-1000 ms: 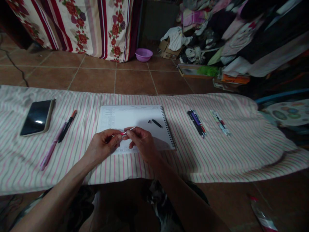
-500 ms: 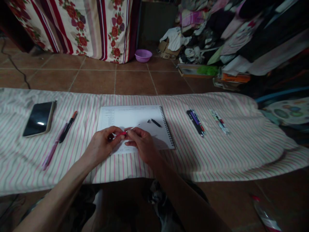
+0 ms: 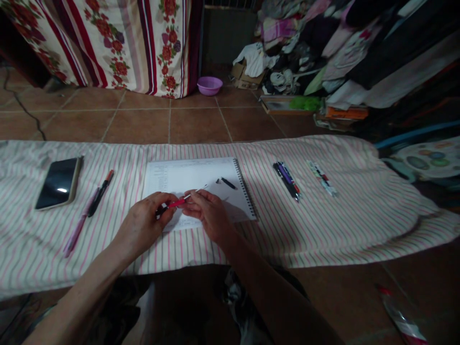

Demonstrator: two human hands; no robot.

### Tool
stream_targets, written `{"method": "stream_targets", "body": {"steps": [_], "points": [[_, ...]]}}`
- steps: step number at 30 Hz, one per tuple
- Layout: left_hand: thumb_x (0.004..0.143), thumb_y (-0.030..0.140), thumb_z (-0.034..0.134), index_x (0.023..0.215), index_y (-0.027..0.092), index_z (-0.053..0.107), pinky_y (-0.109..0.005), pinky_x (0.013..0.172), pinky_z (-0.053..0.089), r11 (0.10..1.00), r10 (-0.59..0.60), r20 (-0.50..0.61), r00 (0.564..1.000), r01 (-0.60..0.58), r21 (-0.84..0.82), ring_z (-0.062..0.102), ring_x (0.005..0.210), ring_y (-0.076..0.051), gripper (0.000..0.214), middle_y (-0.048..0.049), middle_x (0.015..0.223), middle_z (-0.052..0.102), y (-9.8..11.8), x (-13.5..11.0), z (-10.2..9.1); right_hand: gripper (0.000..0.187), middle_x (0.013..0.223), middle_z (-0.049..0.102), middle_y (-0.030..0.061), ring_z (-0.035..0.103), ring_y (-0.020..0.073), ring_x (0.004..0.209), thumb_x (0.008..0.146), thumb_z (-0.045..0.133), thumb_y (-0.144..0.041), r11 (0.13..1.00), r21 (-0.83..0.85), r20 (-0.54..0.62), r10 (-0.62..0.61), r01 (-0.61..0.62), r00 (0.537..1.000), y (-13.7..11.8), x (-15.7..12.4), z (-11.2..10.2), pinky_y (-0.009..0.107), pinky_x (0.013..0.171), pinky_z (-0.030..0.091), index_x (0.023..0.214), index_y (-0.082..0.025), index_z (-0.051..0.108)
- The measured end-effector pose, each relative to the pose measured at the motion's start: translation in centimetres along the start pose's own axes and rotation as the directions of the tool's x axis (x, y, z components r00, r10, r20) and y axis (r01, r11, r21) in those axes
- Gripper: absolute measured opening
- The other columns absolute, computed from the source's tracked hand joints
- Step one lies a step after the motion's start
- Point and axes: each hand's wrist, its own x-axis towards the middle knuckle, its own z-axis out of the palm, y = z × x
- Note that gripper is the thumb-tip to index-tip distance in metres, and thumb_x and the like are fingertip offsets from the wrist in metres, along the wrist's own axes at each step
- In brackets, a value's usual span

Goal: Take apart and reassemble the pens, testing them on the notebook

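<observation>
My left hand (image 3: 142, 220) is closed around a red pen barrel (image 3: 177, 203) with a dark end, held low over a spiral notebook (image 3: 197, 168). Pinched in the fingers of my right hand (image 3: 210, 211) is a thin pale pen refill (image 3: 201, 188), its tip pointing up and right. The refill lines up with the barrel's right end; fingers hide part of where they meet. On the page beyond my right hand lie a black pen part (image 3: 228, 183) and a tiny dark piece (image 3: 218, 181).
A phone (image 3: 58, 184) and two pens (image 3: 99, 195) lie on the striped cloth (image 3: 345, 230) to the left. Several pens (image 3: 286, 179) and a pale patterned pen group (image 3: 322, 178) lie right of the notebook. Beyond, a purple basin (image 3: 210, 86) stands on the tiled floor.
My hands have drawn slightly apart, with my left hand a little further left. More of the red barrel and its dark end now shows between them. The view has shifted slightly.
</observation>
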Motion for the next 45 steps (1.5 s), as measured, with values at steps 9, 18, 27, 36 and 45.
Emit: {"method": "stream_targets", "body": {"steps": [9, 18, 27, 36, 45], "points": [[0.088, 0.032, 0.044, 0.098, 0.017, 0.060, -0.026, 0.063, 0.046, 0.972, 0.147, -0.085, 0.985, -0.128, 0.197, 0.059, 0.069, -0.014, 0.024, -0.0034, 0.086, 0.059, 0.4, -0.4, -0.3, 0.013, 0.072, 0.066, 0.0017, 0.065, 0.0120, 0.063, 0.073, 0.062, -0.025, 0.988, 0.140, 0.064, 0.052, -0.060, 0.997, 0.1, 0.1, 0.1, 0.024, 0.062, 0.051, 0.078, -0.014, 0.060], [0.088, 0.030, 0.045, 0.093, 0.017, 0.060, -0.026, 0.059, 0.047, 0.938, 0.181, -0.094, 0.979, -0.144, 0.314, 0.060, 0.066, -0.014, 0.020, -0.0027, 0.083, 0.061, 1.2, -0.6, -0.5, 0.010, 0.066, 0.064, 0.0010, 0.064, 0.0114, 0.060, 0.079, 0.054, -0.024, 0.987, 0.151, 0.033, 0.048, -0.052, 0.998, -0.1, 0.0, 0.3, 0.024, 0.058, 0.052, 0.077, -0.015, 0.055], [0.089, 0.027, 0.044, 0.096, 0.015, 0.062, -0.027, 0.063, 0.050, 0.923, 0.218, -0.130, 0.967, -0.161, 0.350, 0.062, 0.070, -0.015, 0.023, -0.0046, 0.086, 0.062, 1.4, -0.7, -0.2, 0.010, 0.068, 0.064, 0.0013, 0.064, 0.0120, 0.064, 0.078, 0.056, -0.024, 0.985, 0.167, 0.043, 0.029, -0.036, 0.999, 0.2, 0.1, 0.2, 0.026, 0.063, 0.052, 0.076, -0.015, 0.055], [0.088, 0.027, 0.044, 0.095, 0.014, 0.063, -0.027, 0.062, 0.052, 0.926, 0.259, -0.156, 0.953, -0.200, 0.320, 0.062, 0.069, -0.015, 0.024, -0.0045, 0.085, 0.061, 1.6, -0.7, -0.2, 0.017, 0.072, 0.065, 0.0014, 0.062, 0.0102, 0.065, 0.071, 0.066, -0.029, 0.986, 0.163, 0.087, 0.026, -0.041, 0.996, 0.3, 0.2, 0.1, 0.024, 0.064, 0.051, 0.078, -0.014, 0.060], [0.087, 0.026, 0.048, 0.094, 0.013, 0.064, -0.025, 0.061, 0.052, 0.919, 0.304, -0.186, 0.934, -0.236, 0.317, 0.063, 0.069, -0.014, 0.022, -0.0050, 0.084, 0.062, 1.2, -0.9, -0.3, 0.012, 0.068, 0.065, 0.0016, 0.063, 0.0112, 0.064, 0.079, 0.055, -0.027, 0.982, 0.169, 0.076, 0.068, -0.080, 0.995, 0.2, 0.1, 0.2, 0.026, 0.063, 0.051, 0.077, -0.015, 0.056]]}}
